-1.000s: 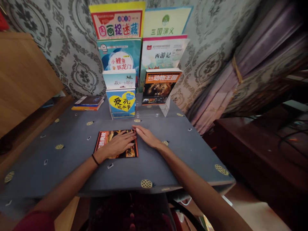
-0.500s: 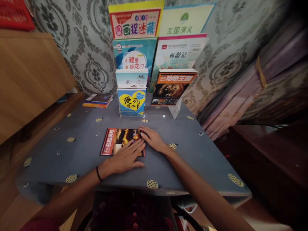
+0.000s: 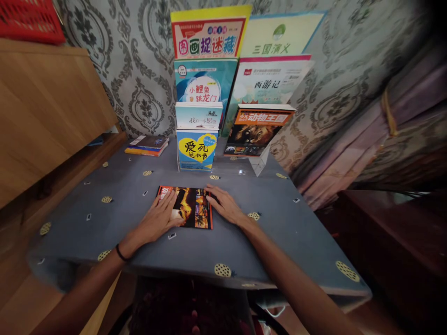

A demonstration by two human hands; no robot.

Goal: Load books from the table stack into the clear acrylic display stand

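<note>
A closed book (image 3: 188, 209) with a dark, golden-lit cover lies sideways on the table, its red title band to the left. My left hand (image 3: 157, 216) rests flat on the book's left part, fingers stretched out and covering some of the title. At the right edge of the book, my right hand (image 3: 223, 203) lies with fingers extended, its fingertips touching the upper right corner. Neither hand grasps anything. A dark band circles my left wrist.
Behind the book, a clear stand (image 3: 258, 165) holds several upright books, among them a blue one (image 3: 197, 150) and a lion-covered one (image 3: 256, 135). A small stack of books (image 3: 146, 145) lies at the back left. A wooden cabinet (image 3: 52, 111) borders the patterned tablecloth (image 3: 279, 232).
My left hand has slid leftwards across the cover, from its right part to the title side, uncovering the small pictures. My right hand stays at the right edge. The view has shifted slightly.
</note>
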